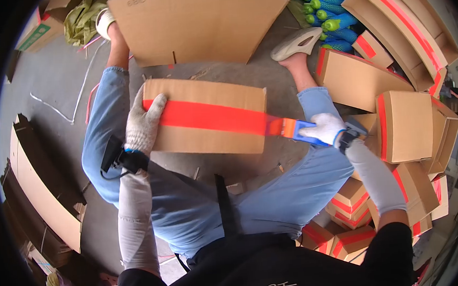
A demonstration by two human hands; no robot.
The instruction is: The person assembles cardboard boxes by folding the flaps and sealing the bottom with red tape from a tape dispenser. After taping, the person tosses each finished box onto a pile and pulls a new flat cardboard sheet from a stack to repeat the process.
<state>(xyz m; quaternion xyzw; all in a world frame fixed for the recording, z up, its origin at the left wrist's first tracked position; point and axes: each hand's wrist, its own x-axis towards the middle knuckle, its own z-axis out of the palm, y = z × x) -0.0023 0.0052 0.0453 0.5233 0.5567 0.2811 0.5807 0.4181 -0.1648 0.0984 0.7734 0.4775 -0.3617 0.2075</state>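
Between my knees is a brown cardboard box (207, 142), with a strip of red tape (211, 117) running along its upper face. My left hand (145, 122), in a white knit glove, grips the box's left end, thumb on top near the start of the tape. In my gloved right hand (323, 130) is a blue and orange tape dispenser (297, 129), off the box's right end. A length of red tape stretches from the box edge to the dispenser. The fingers under the box are hidden.
A stack of flat cardboard (204, 22) stands ahead between my feet. Red-taped boxes (405, 125) pile up on the right, below blue and green netted items (331, 13). Long open cartons (46, 182) lie on the left, and white strapping (70, 119) trails on the floor.
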